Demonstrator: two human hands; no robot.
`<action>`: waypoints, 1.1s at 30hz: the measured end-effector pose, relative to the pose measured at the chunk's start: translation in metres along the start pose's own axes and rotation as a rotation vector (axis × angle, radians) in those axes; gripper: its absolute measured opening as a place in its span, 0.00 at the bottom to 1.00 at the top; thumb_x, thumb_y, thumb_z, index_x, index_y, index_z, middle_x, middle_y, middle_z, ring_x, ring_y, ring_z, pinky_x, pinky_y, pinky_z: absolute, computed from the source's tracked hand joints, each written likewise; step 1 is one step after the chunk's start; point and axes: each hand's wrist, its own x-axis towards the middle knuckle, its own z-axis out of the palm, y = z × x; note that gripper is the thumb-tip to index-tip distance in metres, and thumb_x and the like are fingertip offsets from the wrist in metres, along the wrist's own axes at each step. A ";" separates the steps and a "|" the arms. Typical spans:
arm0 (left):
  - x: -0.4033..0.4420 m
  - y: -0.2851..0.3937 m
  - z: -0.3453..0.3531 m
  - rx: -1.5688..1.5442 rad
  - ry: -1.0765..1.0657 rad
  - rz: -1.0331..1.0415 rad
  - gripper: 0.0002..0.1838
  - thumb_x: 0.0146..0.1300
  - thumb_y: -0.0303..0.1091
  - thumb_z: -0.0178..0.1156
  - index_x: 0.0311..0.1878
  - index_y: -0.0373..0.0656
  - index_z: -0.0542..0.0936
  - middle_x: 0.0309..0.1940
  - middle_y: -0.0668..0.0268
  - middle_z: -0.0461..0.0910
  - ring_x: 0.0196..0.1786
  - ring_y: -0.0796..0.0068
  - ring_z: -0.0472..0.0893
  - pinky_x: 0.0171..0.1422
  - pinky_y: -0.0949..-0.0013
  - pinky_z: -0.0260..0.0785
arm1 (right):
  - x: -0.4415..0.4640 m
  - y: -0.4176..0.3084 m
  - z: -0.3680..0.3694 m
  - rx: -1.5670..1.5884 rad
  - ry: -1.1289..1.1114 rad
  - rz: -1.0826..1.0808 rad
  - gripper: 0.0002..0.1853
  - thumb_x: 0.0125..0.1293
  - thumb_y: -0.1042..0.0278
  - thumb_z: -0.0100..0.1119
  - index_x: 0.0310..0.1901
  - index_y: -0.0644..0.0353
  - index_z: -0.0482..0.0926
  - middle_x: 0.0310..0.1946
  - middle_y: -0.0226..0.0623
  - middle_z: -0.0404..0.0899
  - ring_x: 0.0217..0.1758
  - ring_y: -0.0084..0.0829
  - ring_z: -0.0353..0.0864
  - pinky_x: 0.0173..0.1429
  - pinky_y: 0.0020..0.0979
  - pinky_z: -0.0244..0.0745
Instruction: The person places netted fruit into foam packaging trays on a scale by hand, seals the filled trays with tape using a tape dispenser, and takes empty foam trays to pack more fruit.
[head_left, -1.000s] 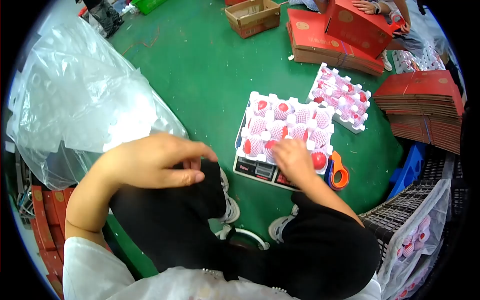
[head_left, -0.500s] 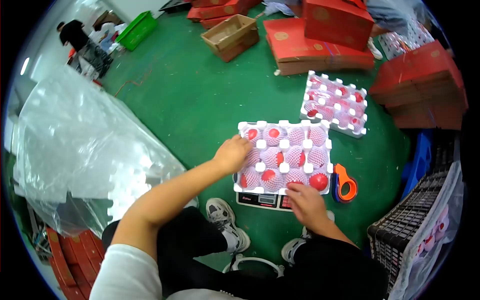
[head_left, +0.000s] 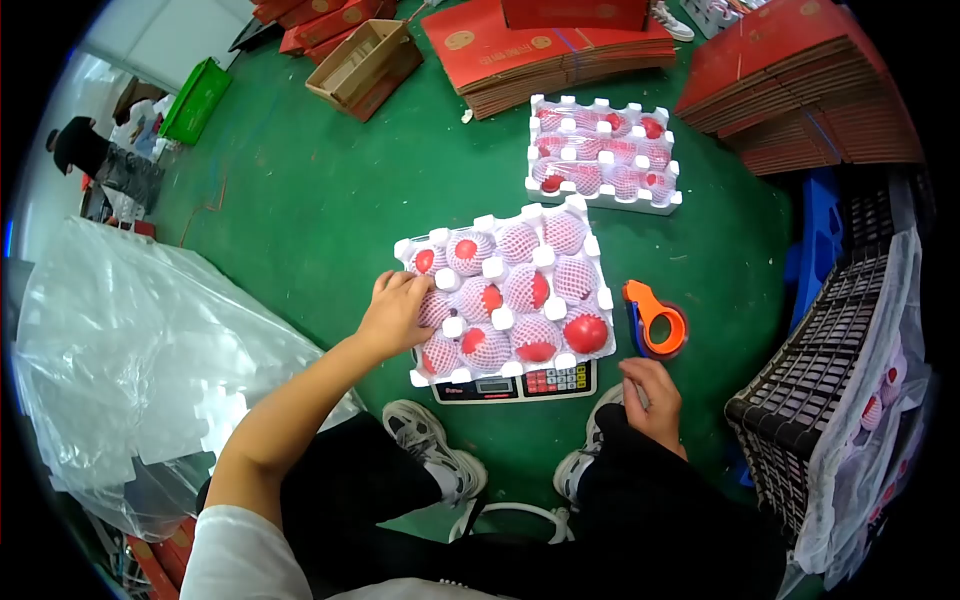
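Note:
A white foam tray (head_left: 494, 268) holds several round red fruits in pink foam nets and sits, slightly turned, over a digital scale (head_left: 505, 390). The scale's keypad and display show below the tray's front edge. My left hand (head_left: 398, 312) is on the tray's left side, its fingers curled over the edge beside a netted fruit (head_left: 436, 308). Off the tray's front right corner, my right hand (head_left: 655, 405) hovers apart with loosely bent fingers and the thumb apart; nothing shows in it. An orange tape dispenser (head_left: 677, 327) lies on the floor just beyond it.
Behind stands a second filled tray (head_left: 604, 150). Flattened red cartons (head_left: 550, 55) are stacked at the back. A dark plastic crate (head_left: 790, 420) with a clear liner is on the right. Plastic sheeting (head_left: 150, 330) covers the left. A person (head_left: 100, 165) bends far left.
My right hand has left the tray's front edge and drawn back to the right. The tray has turned slightly on the scale, with my left hand staying on its side. The view has shifted.

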 end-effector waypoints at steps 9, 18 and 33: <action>-0.001 0.009 -0.001 0.167 0.108 0.070 0.35 0.38 0.39 0.77 0.54 0.43 0.76 0.48 0.57 0.75 0.59 0.54 0.72 0.71 0.51 0.58 | 0.157 -0.030 0.046 -0.732 -0.400 -0.434 0.15 0.58 0.73 0.62 0.48 0.61 0.82 0.48 0.38 0.81 0.55 0.38 0.76 0.59 0.36 0.67; -0.013 0.002 -0.027 -0.936 0.214 -0.357 0.31 0.55 0.41 0.72 0.61 0.43 0.72 0.51 0.57 0.76 0.46 0.63 0.79 0.53 0.62 0.73 | 0.188 -0.022 0.071 -1.060 -0.648 -0.431 0.11 0.62 0.70 0.56 0.40 0.56 0.87 0.43 0.32 0.83 0.56 0.33 0.75 0.65 0.38 0.62; -0.012 0.023 -0.004 -0.175 -0.056 -0.394 0.29 0.62 0.45 0.66 0.65 0.50 0.74 0.45 0.51 0.80 0.46 0.53 0.82 0.51 0.55 0.75 | 0.189 -0.016 0.038 -0.685 -0.649 -0.410 0.27 0.45 0.75 0.70 0.52 0.53 0.82 0.46 0.32 0.81 0.62 0.37 0.72 0.78 0.48 0.51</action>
